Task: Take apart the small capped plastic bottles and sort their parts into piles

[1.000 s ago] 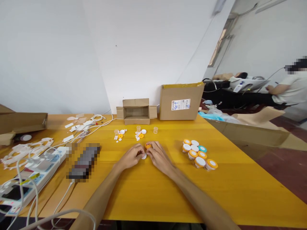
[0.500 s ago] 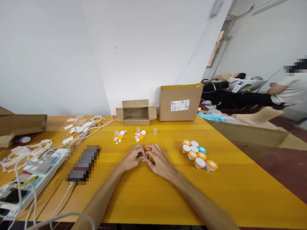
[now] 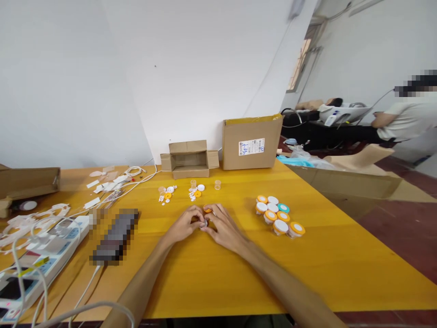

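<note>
My left hand [image 3: 184, 224] and my right hand [image 3: 223, 226] meet over the middle of the table, fingertips bent together. Between them they pinch a small whitish part [image 3: 204, 223], mostly covered by the fingers, so its exact kind does not show. Just behind it an orange cap [image 3: 207, 209] peeks out between the hands, partly hidden by my right fingers. Farther back lie two small groups of loose parts, each with a clear cup, a white lid [image 3: 201, 187], an orange ring [image 3: 198, 194] and tiny white pieces. A separate clear cup [image 3: 217, 184] stands to their right.
Several lidded small jars [image 3: 280, 226] cluster on the right. An open cardboard box [image 3: 190, 166] and a larger labelled carton [image 3: 251, 146] stand against the wall. On the left are a phone [image 3: 115, 237], a power strip [image 3: 51, 264] and cables. A person [image 3: 403, 120] sits at far right.
The view has shifted slightly, so the table things sit a little farther left. My hands stay together on the small part, with slight finger movement.
</note>
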The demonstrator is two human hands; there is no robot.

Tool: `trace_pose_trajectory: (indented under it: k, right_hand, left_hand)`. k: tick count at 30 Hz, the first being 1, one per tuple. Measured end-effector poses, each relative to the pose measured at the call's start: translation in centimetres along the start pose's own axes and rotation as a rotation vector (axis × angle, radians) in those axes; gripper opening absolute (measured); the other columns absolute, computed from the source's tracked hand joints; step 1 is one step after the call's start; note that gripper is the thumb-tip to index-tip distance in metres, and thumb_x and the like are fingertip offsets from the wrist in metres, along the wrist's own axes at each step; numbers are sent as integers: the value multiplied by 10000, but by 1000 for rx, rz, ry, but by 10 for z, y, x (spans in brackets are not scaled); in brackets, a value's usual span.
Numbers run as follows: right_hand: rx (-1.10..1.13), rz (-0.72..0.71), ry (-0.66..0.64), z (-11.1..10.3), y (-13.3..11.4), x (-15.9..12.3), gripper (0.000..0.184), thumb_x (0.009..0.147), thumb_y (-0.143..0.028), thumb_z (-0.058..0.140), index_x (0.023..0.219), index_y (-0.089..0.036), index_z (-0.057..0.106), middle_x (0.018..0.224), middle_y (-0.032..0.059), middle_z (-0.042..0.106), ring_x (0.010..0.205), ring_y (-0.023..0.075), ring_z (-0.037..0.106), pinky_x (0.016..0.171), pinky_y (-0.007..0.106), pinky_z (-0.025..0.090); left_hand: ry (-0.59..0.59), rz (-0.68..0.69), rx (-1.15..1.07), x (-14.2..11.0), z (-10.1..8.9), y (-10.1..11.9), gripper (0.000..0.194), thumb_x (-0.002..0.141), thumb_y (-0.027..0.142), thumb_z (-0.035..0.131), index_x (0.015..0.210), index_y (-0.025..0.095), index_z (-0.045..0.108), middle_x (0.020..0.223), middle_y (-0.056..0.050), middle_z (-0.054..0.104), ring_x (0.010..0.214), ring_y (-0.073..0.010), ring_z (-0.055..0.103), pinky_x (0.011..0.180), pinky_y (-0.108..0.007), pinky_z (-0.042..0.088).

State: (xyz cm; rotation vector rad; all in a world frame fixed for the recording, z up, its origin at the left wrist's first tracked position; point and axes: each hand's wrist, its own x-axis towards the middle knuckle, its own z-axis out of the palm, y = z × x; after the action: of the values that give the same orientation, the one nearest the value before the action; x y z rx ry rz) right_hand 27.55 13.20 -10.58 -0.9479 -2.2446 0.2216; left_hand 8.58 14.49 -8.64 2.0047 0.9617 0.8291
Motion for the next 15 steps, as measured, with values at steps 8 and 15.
trace_pose_trajectory:
  k: [8, 15]
  right_hand:
    - [-15, 1, 22, 0, 0, -1, 144, 831, -187, 729, 872, -223, 596, 1163, 95, 606, 1105, 268, 543, 900, 418, 486]
    - [-33, -5, 15, 0, 2, -2, 106, 853, -194, 699, 903, -224, 611, 1179, 92, 604, 1103, 262, 546, 899, 407, 490]
  left_hand:
    - [10, 7, -48, 2, 0, -3, 185, 851, 305, 665, 716, 190, 613, 860, -30, 638, 881, -182, 593, 858, -313, 457]
    - [16, -8, -9, 1, 4, -3, 93, 846, 201, 629, 753, 193, 621, 848, -15, 649, 863, -176, 590, 847, -297, 451]
